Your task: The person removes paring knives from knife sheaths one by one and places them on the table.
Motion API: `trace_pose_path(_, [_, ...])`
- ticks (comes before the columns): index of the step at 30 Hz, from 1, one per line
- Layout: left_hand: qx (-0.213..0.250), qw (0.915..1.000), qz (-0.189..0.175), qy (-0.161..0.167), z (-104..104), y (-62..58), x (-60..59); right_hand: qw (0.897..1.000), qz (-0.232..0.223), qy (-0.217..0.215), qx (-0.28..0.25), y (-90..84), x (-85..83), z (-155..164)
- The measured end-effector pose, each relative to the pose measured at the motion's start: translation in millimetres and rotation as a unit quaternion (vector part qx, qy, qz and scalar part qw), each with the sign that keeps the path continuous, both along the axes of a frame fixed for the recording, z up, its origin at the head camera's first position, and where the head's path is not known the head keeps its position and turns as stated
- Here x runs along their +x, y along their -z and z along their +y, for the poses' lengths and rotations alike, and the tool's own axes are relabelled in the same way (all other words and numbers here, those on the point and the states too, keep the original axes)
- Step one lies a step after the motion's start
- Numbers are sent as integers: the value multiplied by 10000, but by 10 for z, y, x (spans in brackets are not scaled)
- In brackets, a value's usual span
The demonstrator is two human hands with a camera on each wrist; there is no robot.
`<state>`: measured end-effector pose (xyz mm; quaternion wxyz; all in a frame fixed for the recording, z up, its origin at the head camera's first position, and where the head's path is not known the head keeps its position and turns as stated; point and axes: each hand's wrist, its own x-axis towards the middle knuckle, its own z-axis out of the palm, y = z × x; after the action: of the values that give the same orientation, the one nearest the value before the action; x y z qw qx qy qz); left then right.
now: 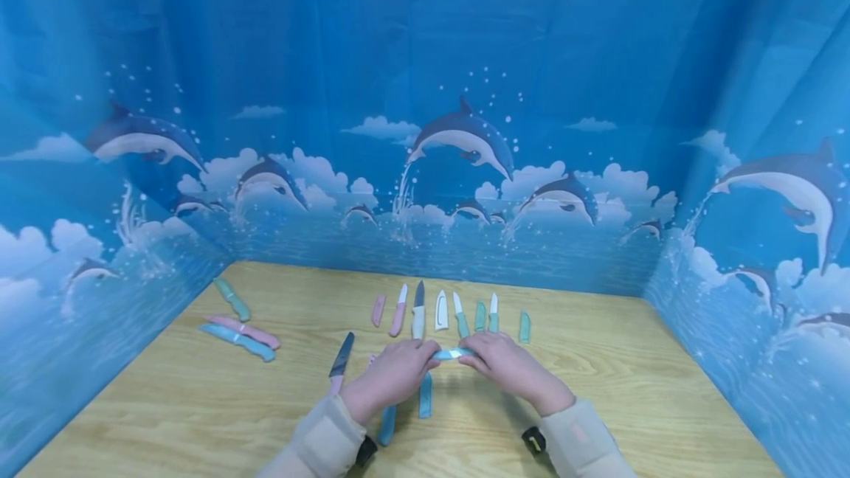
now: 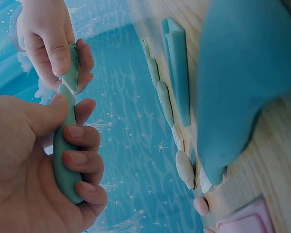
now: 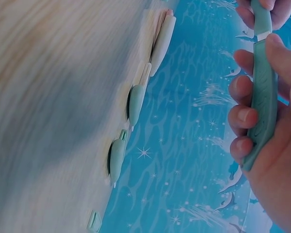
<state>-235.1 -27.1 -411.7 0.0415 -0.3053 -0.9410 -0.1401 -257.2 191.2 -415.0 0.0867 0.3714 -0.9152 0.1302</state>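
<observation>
Both hands meet above the table's middle on a light blue-green knife with a pale blade. My left hand (image 1: 392, 371) grips its smooth handle (image 2: 67, 160), fingers curled round it. My right hand (image 1: 508, 367) grips the matching sheath (image 3: 265, 92), also with curled fingers. A short strip of pale blade (image 3: 263, 36) shows between handle and sheath; the remainder is hidden inside the sheath. On the table under the left hand lie a blue sheath (image 1: 425, 395) and a blue knife handle (image 1: 387, 426), partly covered by the arm.
Along the back lie a pink sheath (image 1: 378, 310), pink knife (image 1: 398, 312), white dark-bladed knife (image 1: 418, 312), white sheath (image 1: 441, 312), and green knives and sheaths. A pink dark-bladed knife (image 1: 341, 356) lies left of the hands. Sheathed knives (image 1: 244, 331) lie far left. A dolphin-print curtain (image 1: 425, 257) borders the table.
</observation>
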Motion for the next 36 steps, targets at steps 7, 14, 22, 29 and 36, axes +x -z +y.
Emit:
trace_pose_path(7, [-30, 10000, 85, 38, 7, 9, -9, 10000, 3, 14, -15, 5, 1, 9])
trace_pose_path(14, [9, 10000, 35, -4, 31, -32, -7, 9999, 125, 0, -114, 2, -22, 48])
trace_pose_path(22, [109, 9999, -85, -99, 32, -39, -11, 10000, 36, 56, -12, -15, -26, 51])
trace_pose_path(29, [130, 9998, -103, -120, 26, -6, -34, 10000, -9, 64, 18, -21, -18, 54])
trace_pose_path(36, [124, 9997, -137, -130, 8, 29, -28, 10000, 3, 51, 64, -16, -19, 44])
